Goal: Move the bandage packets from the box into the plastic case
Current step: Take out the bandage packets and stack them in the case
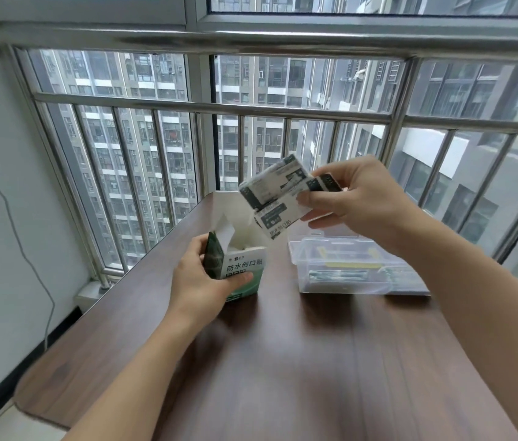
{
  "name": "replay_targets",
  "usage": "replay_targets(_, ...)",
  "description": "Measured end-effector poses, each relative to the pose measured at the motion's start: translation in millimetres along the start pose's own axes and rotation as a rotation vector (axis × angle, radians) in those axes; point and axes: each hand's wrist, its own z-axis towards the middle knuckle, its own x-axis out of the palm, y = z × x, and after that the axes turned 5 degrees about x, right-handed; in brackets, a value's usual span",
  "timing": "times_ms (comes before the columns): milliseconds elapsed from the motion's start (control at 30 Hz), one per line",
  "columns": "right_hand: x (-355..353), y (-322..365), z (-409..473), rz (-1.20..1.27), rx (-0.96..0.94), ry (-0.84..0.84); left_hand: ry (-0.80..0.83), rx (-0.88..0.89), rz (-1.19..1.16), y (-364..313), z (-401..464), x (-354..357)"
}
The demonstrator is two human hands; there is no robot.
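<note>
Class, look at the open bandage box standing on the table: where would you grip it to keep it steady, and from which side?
Grip the box low on its flat side walls, coming from the left, as the left hand does. Its open flaps point up, so the top gives nothing firm, and the right hand needs that side free for the bandage packets.

Box (241,268) on table (299,361), left of plastic case (346,272); bandage packets (278,198) above, between them

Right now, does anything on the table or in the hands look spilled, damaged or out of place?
Nothing stands out. The left hand steadies the opened box upright on the table; the right hand holds a fanned bunch of bandage packets in the air above the open plastic case. Nothing has spilled onto the table.
</note>
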Motion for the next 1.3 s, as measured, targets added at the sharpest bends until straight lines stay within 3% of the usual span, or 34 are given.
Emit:
replay_targets(133, -6.7, -19.1, -19.2, 0.381, 0.164, 0.072, 0.003, -0.057, 0.006, 8.2, 3.8, -3.5)
replay_targets(233, -11.6, -39.9, -42.2, 0.466, 0.244, 0.205, -0.040, -0.025, 0.111, -13.0, -9.3, -10.9)
replay_targets(333, -13.5, -63.7, -66.7, 0.398, 0.305, 0.297, -0.327, 0.371, 0.085, -48.6, -44.2, -21.4)
replay_targets(400, -14.1, -75.0, -75.6, 0.348, 0.318, 0.367, -0.236, 0.537, -0.078, -76.5, -67.8, -14.5)
replay_targets(467, -15.9, -82.6, -86.4, 0.296, 0.327, 0.436, 0.074, 0.368, -0.175, -99.5, -85.8, 7.3)
replay_targets(533, -19.8, -86.4, -93.6, 0.246, 0.300, 0.505, 0.327, 0.132, -0.080, -101.4, -96.7, 27.8)
replay_targets(633, -25.0, -92.8, -102.4, 0.226, 0.245, 0.523, 0.589, -0.068, -0.004, -93.1, -107.5, 45.7)
replay_targets(767, -23.6, -102.4, -106.4, 0.163, 0.208, 0.489, 0.839, -0.627, -0.378, -95.2, -112.8, 55.6)
replay_targets(833, -16.7, -108.6, -110.4, 0.154, 0.217, 0.404, 0.838, -0.727, -0.510, -93.6, -114.0, 61.0)
replay_targets(967, 1.4, -113.0, -125.1, 0.218, 0.199, 0.192, 0.725, -0.733, -0.601, -91.6, -114.6, 72.8)
replay_targets(1067, 8.1, -111.0, -138.9, 0.170, 0.095, 0.160, 0.653, -0.768, -0.626, -88.9, -113.0, 77.2)
replay_targets(1200, 22.8, -115.6, -143.5, -0.202, -0.015, 0.138, 0.652, -0.769, -0.677, -85.2, -113.4, 78.8)
replay_targets(1300, 27.7, -121.4, -138.4, -0.164, 0.014, 0.113, 0.701, -0.762, -0.705, -83.7, -113.4, 79.2)
